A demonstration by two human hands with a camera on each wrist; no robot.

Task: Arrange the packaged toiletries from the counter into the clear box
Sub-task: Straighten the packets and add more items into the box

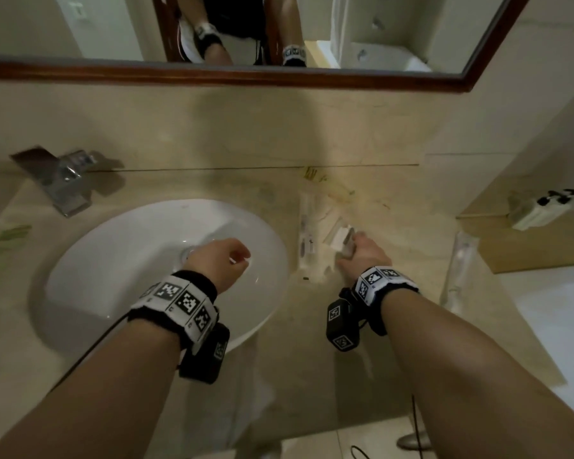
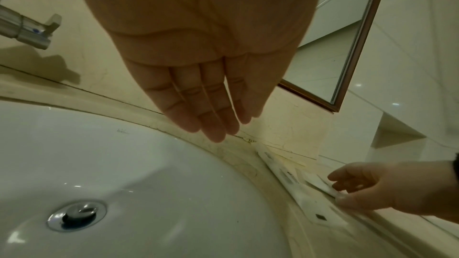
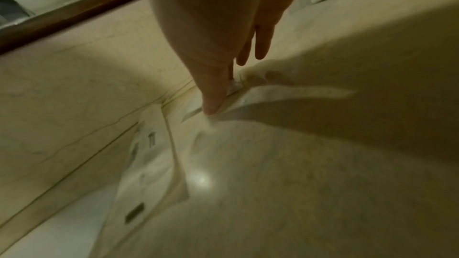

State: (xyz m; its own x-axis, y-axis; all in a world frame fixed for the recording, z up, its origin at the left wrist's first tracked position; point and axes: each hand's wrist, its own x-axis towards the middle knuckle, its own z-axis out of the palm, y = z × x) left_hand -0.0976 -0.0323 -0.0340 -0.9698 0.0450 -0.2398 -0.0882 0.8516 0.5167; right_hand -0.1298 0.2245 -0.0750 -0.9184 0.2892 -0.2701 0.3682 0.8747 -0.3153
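Note:
My right hand (image 1: pixel 355 250) is low on the beige counter (image 1: pixel 395 326) to the right of the sink, pinching a small flat white packet (image 1: pixel 340 238) between thumb and fingers. In the left wrist view the right hand (image 2: pixel 347 191) holds that packet (image 2: pixel 319 183) by its edge. In the right wrist view the thumb (image 3: pixel 211 105) lies on the packet (image 3: pixel 261 95). A long white packet (image 1: pixel 307 233) lies beside the sink rim, just left of it. My left hand (image 1: pixel 227 260) hovers empty over the basin, fingers straight (image 2: pixel 211 121). I cannot make out a clear box.
The white round sink (image 1: pixel 113 246) fills the left half, with a chrome faucet (image 1: pixel 63 180) behind it. A long clear packet (image 1: pixel 461 270) lies at the counter's right end by a raised ledge (image 1: pixel 527 250). A green packet (image 1: pixel 10 233) sits far left. A framed mirror (image 1: pixel 279 76) hangs above.

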